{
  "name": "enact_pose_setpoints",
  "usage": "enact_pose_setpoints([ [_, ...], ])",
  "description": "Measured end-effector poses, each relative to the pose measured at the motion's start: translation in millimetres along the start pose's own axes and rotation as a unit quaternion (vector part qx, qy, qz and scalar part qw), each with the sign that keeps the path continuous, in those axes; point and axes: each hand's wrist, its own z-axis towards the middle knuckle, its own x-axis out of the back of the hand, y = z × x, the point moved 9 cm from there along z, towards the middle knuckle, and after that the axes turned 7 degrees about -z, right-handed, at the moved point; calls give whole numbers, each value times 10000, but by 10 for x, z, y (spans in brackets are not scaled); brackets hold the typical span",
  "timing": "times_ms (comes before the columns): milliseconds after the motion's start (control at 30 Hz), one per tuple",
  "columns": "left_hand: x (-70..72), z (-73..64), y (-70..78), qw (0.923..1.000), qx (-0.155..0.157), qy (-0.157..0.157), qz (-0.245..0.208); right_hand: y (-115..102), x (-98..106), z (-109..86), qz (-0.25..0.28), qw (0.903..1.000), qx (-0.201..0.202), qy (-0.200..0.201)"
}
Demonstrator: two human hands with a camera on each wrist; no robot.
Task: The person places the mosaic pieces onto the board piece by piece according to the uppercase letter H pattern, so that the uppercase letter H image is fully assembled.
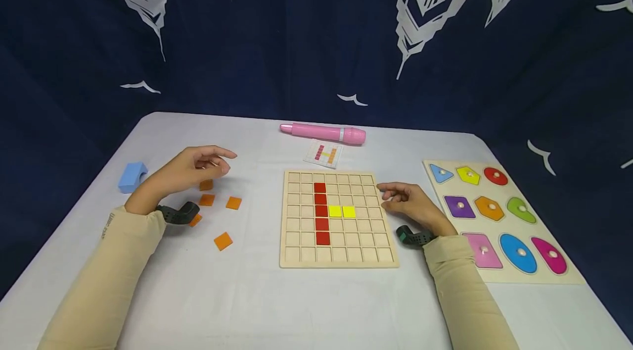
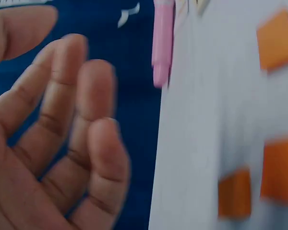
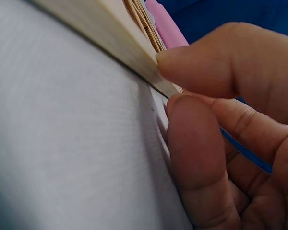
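My left hand (image 1: 195, 168) hovers over several loose orange square tiles (image 1: 223, 241) on the left of the table. In the left wrist view its fingers (image 2: 95, 96) are loosely bent and the palm holds nothing. My right hand (image 1: 407, 204) rests at the right edge of a wooden grid board (image 1: 341, 255), with fingertips against the rim in the right wrist view. On the board, red tiles (image 1: 321, 211) form a vertical column. Two yellow tiles (image 1: 342, 211) lie in a row to the right of it.
Behind the board lie a small pattern card (image 1: 323, 154) and a pink microphone-shaped pen (image 1: 323, 133). A blue arch block (image 1: 132, 177) stands at the far left. A knobbed shape puzzle (image 1: 499, 185) lies on the right, beside my right forearm.
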Motion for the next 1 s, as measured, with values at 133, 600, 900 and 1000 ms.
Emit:
enact_pose_setpoints([
  [133, 162, -34, -182, 9972, 419, 10, 614, -15, 4, 6, 31, 10000, 23, 17],
  [600, 372, -155, -630, 9798, 1318, 32, 1503, 3, -11, -10, 153, 9999, -77, -12],
  [900, 324, -131, -716, 9727, 1527, 106, 1746, -7, -9, -10, 138, 9999, -1, -51],
  [1000, 324, -127, -715, 9711, 1553, 197, 1803, -8, -16, -4, 135, 9999, 14, -61],
])
